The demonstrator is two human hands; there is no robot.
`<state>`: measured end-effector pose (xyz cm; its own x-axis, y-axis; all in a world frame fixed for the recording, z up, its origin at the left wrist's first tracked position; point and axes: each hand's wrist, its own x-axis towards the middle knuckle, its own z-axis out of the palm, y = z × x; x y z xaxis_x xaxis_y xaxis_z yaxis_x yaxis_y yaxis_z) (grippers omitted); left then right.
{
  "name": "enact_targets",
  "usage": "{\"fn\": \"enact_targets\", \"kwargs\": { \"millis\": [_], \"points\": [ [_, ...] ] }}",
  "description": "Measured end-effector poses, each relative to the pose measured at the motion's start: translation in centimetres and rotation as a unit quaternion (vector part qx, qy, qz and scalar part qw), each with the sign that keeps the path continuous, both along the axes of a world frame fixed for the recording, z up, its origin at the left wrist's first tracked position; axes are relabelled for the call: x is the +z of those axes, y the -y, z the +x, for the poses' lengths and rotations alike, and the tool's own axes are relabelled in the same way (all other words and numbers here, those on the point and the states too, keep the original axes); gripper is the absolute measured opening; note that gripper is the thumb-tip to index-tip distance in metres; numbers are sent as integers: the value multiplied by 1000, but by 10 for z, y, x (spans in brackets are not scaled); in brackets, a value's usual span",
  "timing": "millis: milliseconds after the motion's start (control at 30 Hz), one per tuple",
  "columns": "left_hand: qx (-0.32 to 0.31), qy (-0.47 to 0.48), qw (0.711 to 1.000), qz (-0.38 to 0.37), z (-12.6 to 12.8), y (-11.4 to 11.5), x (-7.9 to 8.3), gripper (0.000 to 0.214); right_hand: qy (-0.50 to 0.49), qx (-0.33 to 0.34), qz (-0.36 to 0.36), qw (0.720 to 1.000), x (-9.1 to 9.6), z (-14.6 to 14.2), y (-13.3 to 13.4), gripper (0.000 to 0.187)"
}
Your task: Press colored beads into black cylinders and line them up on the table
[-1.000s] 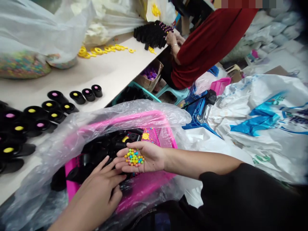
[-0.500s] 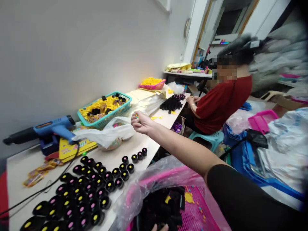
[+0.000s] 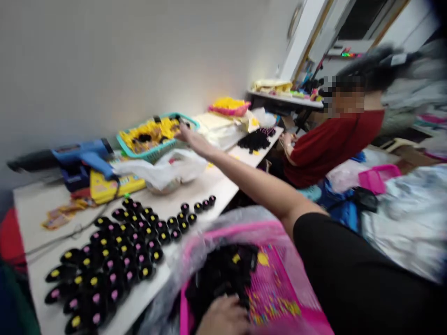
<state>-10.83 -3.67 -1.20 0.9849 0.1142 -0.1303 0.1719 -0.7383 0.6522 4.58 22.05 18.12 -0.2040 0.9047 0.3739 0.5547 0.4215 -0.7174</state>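
Note:
My right arm stretches far across the white table (image 3: 209, 186). My right hand (image 3: 184, 133) is at the near rim of a teal basket (image 3: 157, 151) of yellow and black parts; it is smeared by motion and its fingers do not show clearly. My left hand (image 3: 223, 317) rests low in the pink basket (image 3: 275, 298), against a heap of black parts (image 3: 223, 274) inside a clear plastic bag. Its fingers are tucked out of sight. Rows of black caps with pink or yellow centres (image 3: 118, 251) lie on the table to the left.
A blue heat gun (image 3: 80, 156) lies on yellow packaging by the wall, its cord trailing over the table. A white plastic bag (image 3: 167, 170) lies mid-table. A person in a red top (image 3: 335, 139) sits further along beside more black parts (image 3: 256, 139). Bags and crates crowd the right.
My right hand rose from over the pink basket with coloured beads in its palm, then reached across the table to the teal basket. My left hand stayed in the pink basket.

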Motion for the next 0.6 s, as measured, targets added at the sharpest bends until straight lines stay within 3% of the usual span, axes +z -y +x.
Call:
{"fn": "enact_targets", "kwargs": {
  "millis": [67,100,167,233,333,400,467,533,600],
  "points": [
    [99,17,993,-63,-4,23,6,35,26,4,-11,1000,-19,14,55,63],
    [107,31,990,-88,-7,30,10,33,73,31,4,997,-34,21,89,60],
    [64,22,991,-115,-13,38,16,16,212,118,-33,970,-72,36,163,44],
    [23,9,991,-128,-16,44,17,18,336,216,-130,907,-114,54,238,28],
    [-27,15,979,-199,-20,58,13,26,428,221,-213,850,-172,85,322,16],
    [-25,8,964,-263,-23,69,9,30,442,232,-212,840,-199,98,350,17],
    [24,3,960,-278,-29,75,6,32,429,263,-184,845,-217,98,362,21],
    [93,35,975,-199,-40,73,4,33,403,309,-140,850,-229,88,363,25],
    [181,66,981,-39,-53,66,2,34,380,347,-100,852,-241,73,358,29]
  ]
}}
